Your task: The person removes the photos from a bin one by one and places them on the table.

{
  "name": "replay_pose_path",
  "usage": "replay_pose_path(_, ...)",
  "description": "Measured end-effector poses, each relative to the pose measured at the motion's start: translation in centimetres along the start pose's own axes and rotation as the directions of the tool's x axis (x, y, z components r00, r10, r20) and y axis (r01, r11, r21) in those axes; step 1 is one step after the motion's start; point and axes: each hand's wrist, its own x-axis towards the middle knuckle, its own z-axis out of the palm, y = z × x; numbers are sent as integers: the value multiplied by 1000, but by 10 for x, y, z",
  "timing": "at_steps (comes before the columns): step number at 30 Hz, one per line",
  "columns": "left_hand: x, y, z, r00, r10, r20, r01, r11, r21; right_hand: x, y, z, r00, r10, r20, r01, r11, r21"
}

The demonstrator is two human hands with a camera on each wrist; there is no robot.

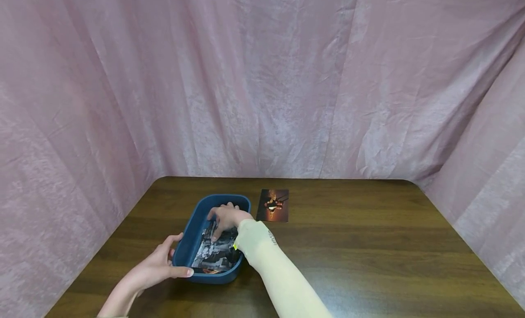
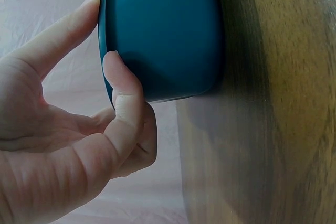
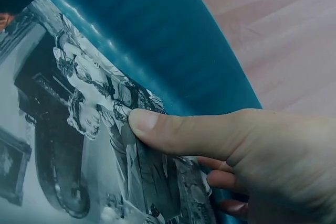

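A deep blue plastic bin (image 1: 189,239) with rounded corners stands on the left part of the table. My left hand (image 1: 153,264) grips its near left corner, with thumb and fingers bent about the rim, as the left wrist view shows against the bin's wall (image 2: 163,30). Inside lies a black-and-white photo print (image 1: 217,252). My right hand (image 1: 227,219) reaches into the bin and holds this print by its edge. In the right wrist view the thumb lies on the print's face (image 3: 94,108), with the other fingers partly hidden behind the edge.
A dark orange-brown picture card (image 1: 272,205) lies on the table just right of the bin. Part of another colored print (image 1: 211,271) shows under the black-and-white one. The wooden table (image 1: 369,245) extends to the right, and pink curtains (image 1: 287,81) hang behind and at both sides.
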Motion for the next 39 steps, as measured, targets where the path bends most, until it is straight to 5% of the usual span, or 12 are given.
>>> replay_pose_path(5,1,1,-1,1000,-9,-13,9,1000,14,3,0,-1,999,-32,-21,33,999,36)
replay_pose_path(10,4,-1,-2,1000,-10,-6,10,1000,-1,5,3,-1,998,-51,-25,55,983,173)
replay_pose_path(21,5,1,3,1000,-24,-3,24,999,29,-2,4,-11,996,-60,-62,82,884,461)
replay_pose_path(29,5,3,1,1000,-22,-9,22,1000,18,-10,2,-34,983,-134,-126,172,909,380)
replay_pose_path(35,6,0,2,999,-34,-4,34,999,-3,-21,8,-42,979,-197,-49,202,919,338)
replay_pose_path(39,6,0,2,1000,-24,0,24,1000,-10,-31,12,-53,951,-303,61,270,911,312)
